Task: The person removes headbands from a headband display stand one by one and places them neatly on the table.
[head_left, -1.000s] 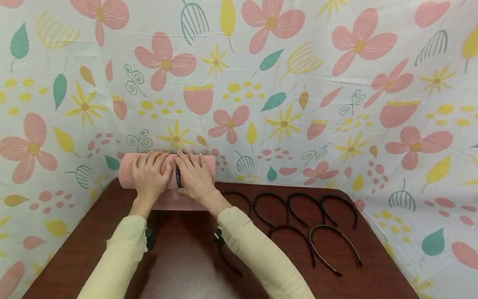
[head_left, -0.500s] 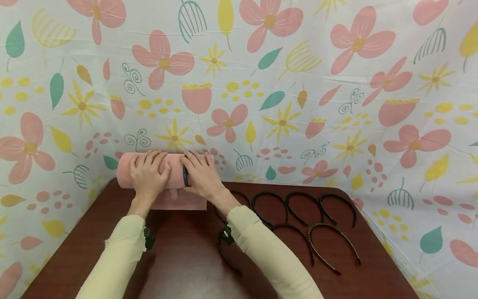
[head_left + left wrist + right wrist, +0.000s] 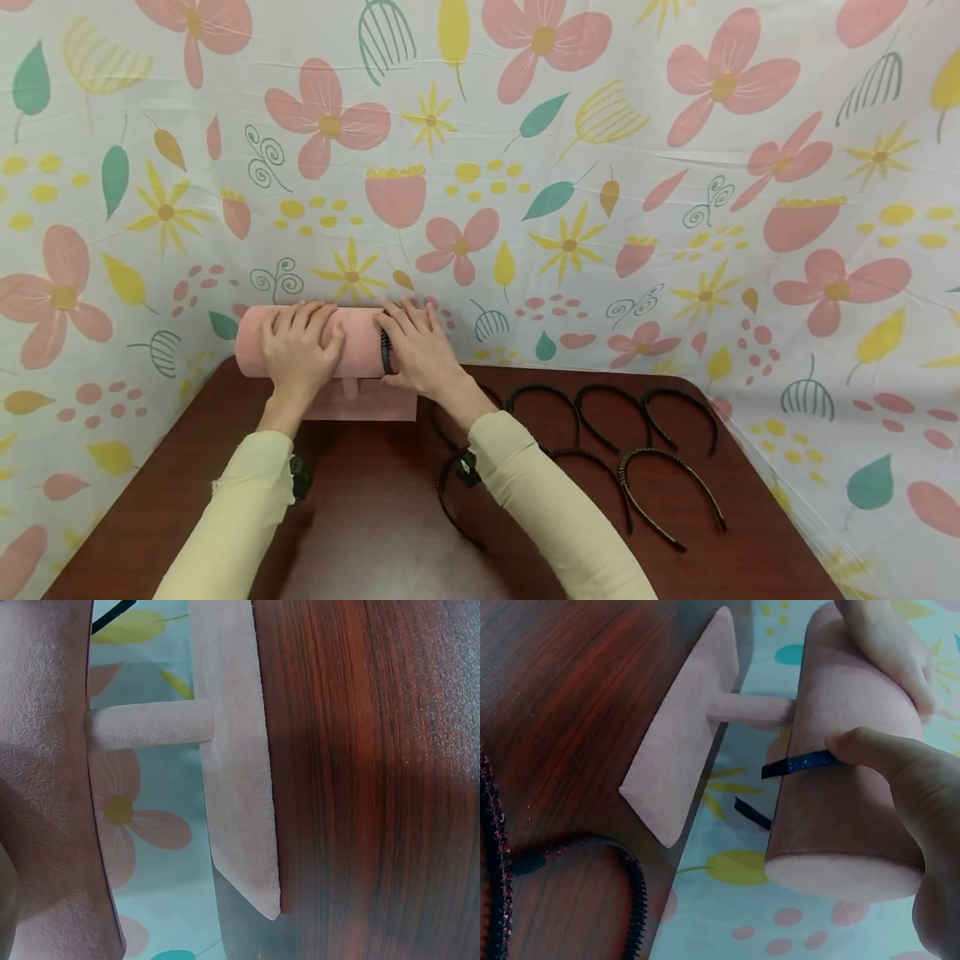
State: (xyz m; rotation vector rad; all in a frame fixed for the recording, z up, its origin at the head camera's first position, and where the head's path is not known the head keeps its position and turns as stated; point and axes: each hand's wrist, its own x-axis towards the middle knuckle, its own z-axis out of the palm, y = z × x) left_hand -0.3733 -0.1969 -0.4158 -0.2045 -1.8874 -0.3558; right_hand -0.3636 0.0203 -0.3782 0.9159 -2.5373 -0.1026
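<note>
A pink plush headband stand with a horizontal roll, short post and flat base stands at the table's back left. My left hand holds the roll left of its middle, fingers draped over the top. Toward the right end, a dark blue beaded headband sits around the roll. My right hand grips this headband; in the right wrist view its thumb presses the near arm, and both tips stick out below the roll. The far fingers of this hand are hidden in that view.
Several dark headbands lie on the brown table at the right, one of them gold-toned. Another dark headband lies partly beneath my right wrist. A flowered cloth hangs behind the table.
My right hand has slid rightward along the roll, and the blue headband has moved with it, away from the left hand. The left hand stays in place on the roll.
</note>
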